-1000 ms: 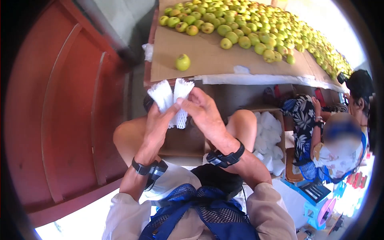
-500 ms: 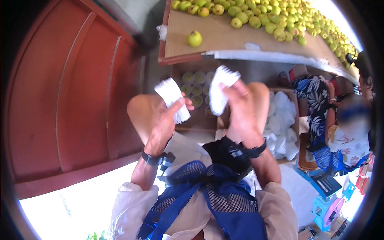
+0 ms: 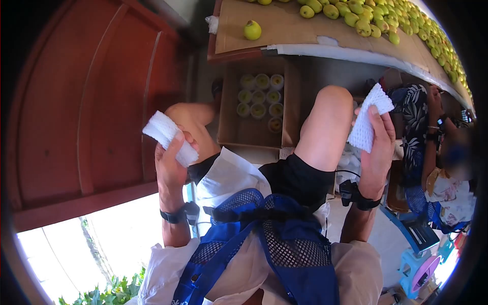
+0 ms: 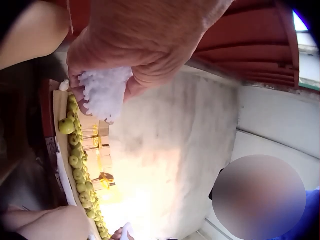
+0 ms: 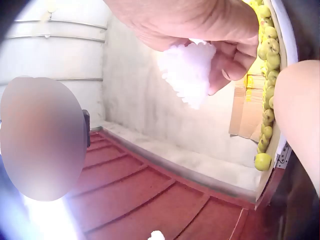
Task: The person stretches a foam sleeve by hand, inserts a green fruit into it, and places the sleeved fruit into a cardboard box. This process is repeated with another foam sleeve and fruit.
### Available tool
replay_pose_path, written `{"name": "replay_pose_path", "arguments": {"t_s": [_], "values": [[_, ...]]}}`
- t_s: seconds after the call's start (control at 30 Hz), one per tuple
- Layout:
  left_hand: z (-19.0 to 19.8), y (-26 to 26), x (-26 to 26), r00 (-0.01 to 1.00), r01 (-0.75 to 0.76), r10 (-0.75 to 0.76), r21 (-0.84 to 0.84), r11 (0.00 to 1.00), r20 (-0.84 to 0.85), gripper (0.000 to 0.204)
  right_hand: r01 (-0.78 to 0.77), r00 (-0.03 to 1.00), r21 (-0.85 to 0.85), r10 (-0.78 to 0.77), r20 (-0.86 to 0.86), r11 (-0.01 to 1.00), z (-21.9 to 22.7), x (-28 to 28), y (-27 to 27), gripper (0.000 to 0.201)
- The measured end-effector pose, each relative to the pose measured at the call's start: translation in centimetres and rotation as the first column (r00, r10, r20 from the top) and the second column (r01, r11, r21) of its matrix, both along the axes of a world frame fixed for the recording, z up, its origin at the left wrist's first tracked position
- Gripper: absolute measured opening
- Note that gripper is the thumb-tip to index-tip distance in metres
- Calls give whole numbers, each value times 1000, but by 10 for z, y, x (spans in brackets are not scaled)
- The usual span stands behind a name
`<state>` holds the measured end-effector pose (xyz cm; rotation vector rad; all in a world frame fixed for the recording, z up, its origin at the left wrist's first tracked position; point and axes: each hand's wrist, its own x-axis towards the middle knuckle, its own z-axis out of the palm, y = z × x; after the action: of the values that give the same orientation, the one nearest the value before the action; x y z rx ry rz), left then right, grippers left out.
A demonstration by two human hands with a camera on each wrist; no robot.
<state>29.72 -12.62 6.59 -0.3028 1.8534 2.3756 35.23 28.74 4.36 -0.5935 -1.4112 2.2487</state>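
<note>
Out over the left knee, my left hand [image 3: 172,162] grips a white foam net sleeve [image 3: 163,129], thumb across it. My right hand [image 3: 377,147] pinches a second foam net sleeve [image 3: 367,124] beyond the right knee. Both sleeves look flattened in the head view. The left wrist view shows the frilled end of the left sleeve [image 4: 105,92] poking out between fingers and thumb. In the right wrist view the frilled end of the right sleeve [image 5: 189,70] shows under the hand. Between the knees, an open cardboard box [image 3: 231,131] holds several green apples in white foam sleeves [image 3: 258,96].
A cardboard-topped table [image 3: 290,28] carries a heap of green apples [image 3: 363,25], with one lone apple [image 3: 252,30] near its front edge. White foam sleeves [image 3: 348,165] lie beside the right thigh. Another person [image 3: 447,198] sits at right. A red panelled door [image 3: 66,112] stands at left.
The hands were together with both sleeves, then parted. Left hand and sleeve moved left, right hand and sleeve moved right. The view has tilted down, bringing the box of wrapped apples into plain sight.
</note>
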Motion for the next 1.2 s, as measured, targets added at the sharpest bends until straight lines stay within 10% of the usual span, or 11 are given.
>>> {"name": "replay_pose_path", "arguments": {"t_s": [0.5, 0.9, 1.07, 1.2], "values": [[10, 21, 14, 998, 56, -53, 127, 990, -23, 21, 93, 988, 47, -98, 117, 995, 26, 25, -8, 27], [6, -49, 32, 968, -199, 215, 130, 971, -126, 29, -103, 992, 199, 85, 96, 975, 18, 13, 4, 27], [7, -81, 42, 927, -324, 313, -20, 946, -208, 30, -105, 989, 537, 145, -33, 837, 22, 1, -8, 33], [8, -101, 49, 905, -377, 351, -73, 923, -242, 30, -14, 954, 934, 285, -95, 357, 27, -9, 2, 39]]}}
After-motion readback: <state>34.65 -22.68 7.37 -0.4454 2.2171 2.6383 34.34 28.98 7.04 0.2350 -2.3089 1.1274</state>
